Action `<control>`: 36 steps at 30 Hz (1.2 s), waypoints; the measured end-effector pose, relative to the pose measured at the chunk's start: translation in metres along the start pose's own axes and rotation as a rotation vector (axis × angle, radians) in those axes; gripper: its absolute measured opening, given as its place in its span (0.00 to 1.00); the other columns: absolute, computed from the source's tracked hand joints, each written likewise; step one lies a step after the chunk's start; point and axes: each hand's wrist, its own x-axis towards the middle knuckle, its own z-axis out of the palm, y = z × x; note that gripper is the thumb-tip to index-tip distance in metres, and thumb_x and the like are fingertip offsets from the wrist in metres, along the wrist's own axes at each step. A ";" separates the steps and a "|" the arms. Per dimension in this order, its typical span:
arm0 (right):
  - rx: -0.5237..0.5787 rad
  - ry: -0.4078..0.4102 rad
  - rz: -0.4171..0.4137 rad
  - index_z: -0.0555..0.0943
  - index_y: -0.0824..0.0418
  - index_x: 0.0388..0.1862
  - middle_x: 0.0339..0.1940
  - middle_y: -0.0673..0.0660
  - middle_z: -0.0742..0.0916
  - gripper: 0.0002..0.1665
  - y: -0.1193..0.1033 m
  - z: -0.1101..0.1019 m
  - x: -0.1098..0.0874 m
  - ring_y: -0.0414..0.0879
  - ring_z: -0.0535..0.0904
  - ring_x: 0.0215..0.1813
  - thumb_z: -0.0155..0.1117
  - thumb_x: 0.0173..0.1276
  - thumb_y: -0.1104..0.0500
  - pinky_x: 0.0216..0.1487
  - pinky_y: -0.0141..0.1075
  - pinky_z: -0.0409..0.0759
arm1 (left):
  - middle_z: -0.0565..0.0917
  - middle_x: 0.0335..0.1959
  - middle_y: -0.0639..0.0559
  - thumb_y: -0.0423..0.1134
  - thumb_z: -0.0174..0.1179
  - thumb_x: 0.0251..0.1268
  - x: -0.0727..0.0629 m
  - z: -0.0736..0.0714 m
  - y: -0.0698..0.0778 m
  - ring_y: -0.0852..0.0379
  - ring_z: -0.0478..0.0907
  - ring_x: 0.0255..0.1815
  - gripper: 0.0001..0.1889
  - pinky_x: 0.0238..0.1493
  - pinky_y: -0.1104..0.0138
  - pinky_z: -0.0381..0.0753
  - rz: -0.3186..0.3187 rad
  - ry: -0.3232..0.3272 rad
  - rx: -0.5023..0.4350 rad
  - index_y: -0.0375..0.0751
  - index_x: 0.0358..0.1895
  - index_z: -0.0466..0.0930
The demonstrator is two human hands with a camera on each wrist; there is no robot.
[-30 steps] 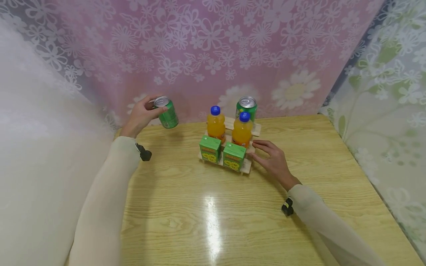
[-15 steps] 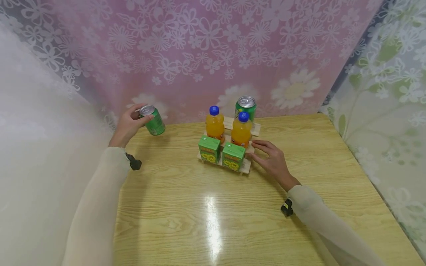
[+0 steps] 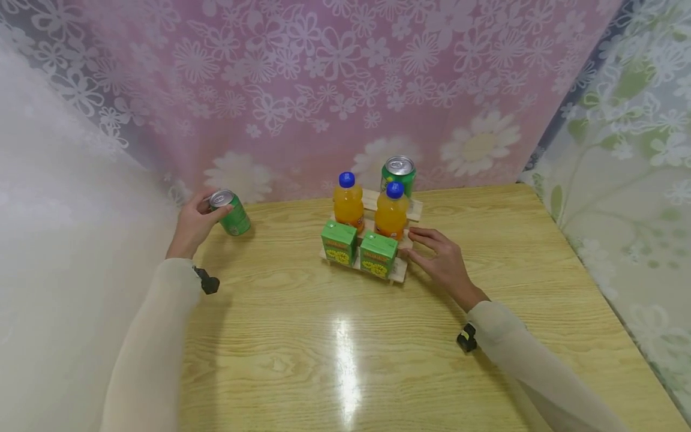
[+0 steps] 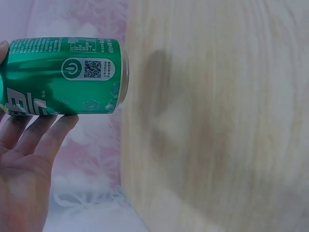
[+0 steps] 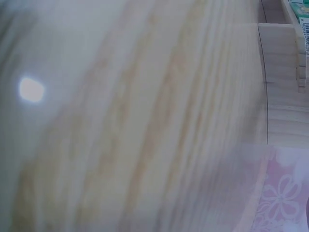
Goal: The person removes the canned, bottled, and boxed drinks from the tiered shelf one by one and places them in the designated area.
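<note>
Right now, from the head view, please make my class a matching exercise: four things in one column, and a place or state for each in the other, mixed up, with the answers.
Column one
1. Left hand
2. Right hand
3. Orange drink bottles
4. Green cartons

Column two
A. on the front step of the wooden rack
B. topped with blue caps
C. at the right end of the wooden rack
D. holding a green can

Pairs: 1-D, 2-C, 3-B, 4-A
</note>
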 end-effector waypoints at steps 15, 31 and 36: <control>-0.008 0.001 -0.025 0.90 0.72 0.56 0.59 0.64 0.92 0.26 -0.004 -0.001 0.002 0.63 0.90 0.60 0.87 0.57 0.71 0.72 0.15 0.69 | 0.66 0.86 0.40 0.67 0.70 0.69 -0.011 -0.005 -0.031 0.37 0.68 0.84 0.50 0.82 0.40 0.69 -0.057 0.027 0.016 0.59 0.89 0.57; -0.015 0.009 -0.028 0.91 0.71 0.55 0.58 0.65 0.92 0.27 -0.003 -0.002 0.002 0.64 0.89 0.58 0.87 0.55 0.72 0.71 0.14 0.69 | 0.61 0.89 0.41 0.61 0.68 0.75 -0.013 -0.003 -0.044 0.36 0.64 0.86 0.46 0.83 0.39 0.67 -0.025 -0.003 -0.035 0.59 0.89 0.56; -0.031 0.007 -0.047 0.91 0.70 0.55 0.58 0.65 0.92 0.27 -0.001 0.000 0.001 0.63 0.90 0.58 0.88 0.55 0.70 0.72 0.14 0.68 | 0.57 0.90 0.40 0.59 0.67 0.77 -0.019 -0.005 -0.040 0.33 0.55 0.89 0.47 0.86 0.34 0.58 -0.030 -0.036 -0.036 0.56 0.91 0.52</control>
